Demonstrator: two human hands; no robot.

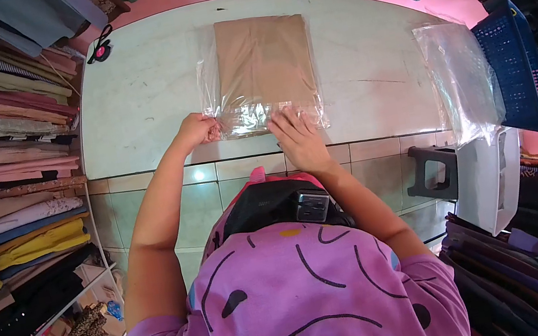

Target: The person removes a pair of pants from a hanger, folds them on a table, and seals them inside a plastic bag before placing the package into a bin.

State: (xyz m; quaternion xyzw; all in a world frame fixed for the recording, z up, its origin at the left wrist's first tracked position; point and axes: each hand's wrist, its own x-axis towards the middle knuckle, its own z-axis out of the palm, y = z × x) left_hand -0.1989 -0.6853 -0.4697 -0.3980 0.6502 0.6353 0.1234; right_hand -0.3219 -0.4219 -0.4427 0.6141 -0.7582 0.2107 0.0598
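A folded tan garment [262,57] lies flat on the white table inside a clear plastic bag [253,119]. The bag's near end extends past the cloth toward me, shiny and wrinkled. At the bag's near left corner, my left hand [196,132] has its fingers closed on the plastic. My right hand [297,135] rests with fingers stretched out over the near edge of the bag, right of its middle.
The white table [135,105] bears a black cord with a pink-and-black round piece [101,50] at far left. More clear plastic bags [461,73] lie at the right edge, against a blue basket [514,71]. Folded clothes [24,168] fill shelves on the left. A grey stool [434,171] stands below right.
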